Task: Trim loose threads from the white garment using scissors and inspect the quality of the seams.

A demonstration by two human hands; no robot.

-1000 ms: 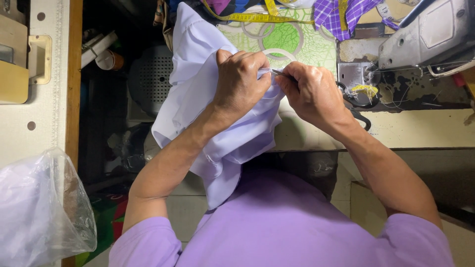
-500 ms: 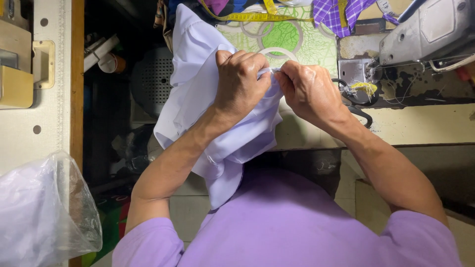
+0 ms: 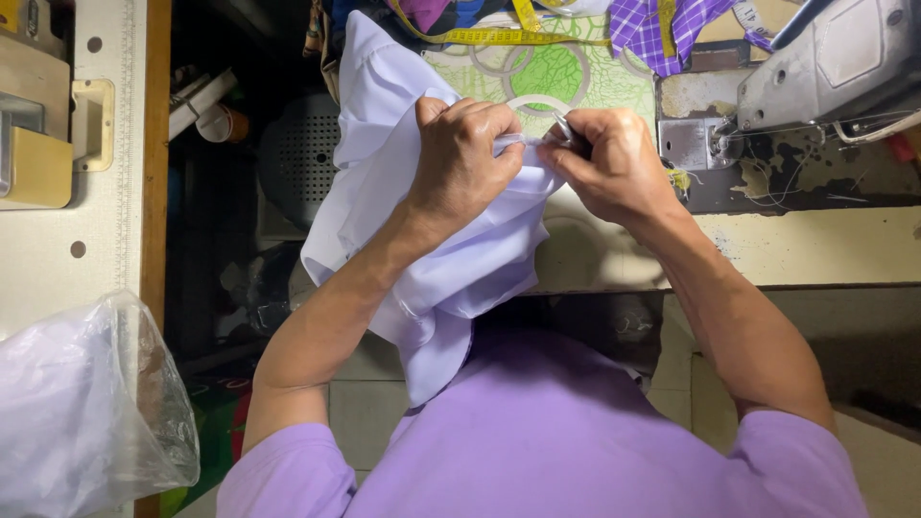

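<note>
A pale lavender-white garment piece [image 3: 403, 192] hangs off the front edge of the sewing table [image 3: 796, 245] toward my lap. My left hand [image 3: 465, 158] is closed on a fold of this cloth near its upper edge. My right hand [image 3: 614, 163] pinches the same edge from the right and holds a small thin metal tool [image 3: 564, 128] against the cloth; what kind of tool it is I cannot make out. The two hands almost touch over the table's near edge.
A grey sewing machine [image 3: 835, 67] stands at the right rear. A yellow tape measure [image 3: 499, 36] and purple checked fabric [image 3: 662, 24] lie behind the hands on a green patterned cover. A clear plastic bag [image 3: 86, 412] sits at lower left beside a second white table [image 3: 86, 192].
Both hands stay together on the cloth edge. The right hand's fingers have shifted slightly along the edge with the tool; the cloth hangs much as before.
</note>
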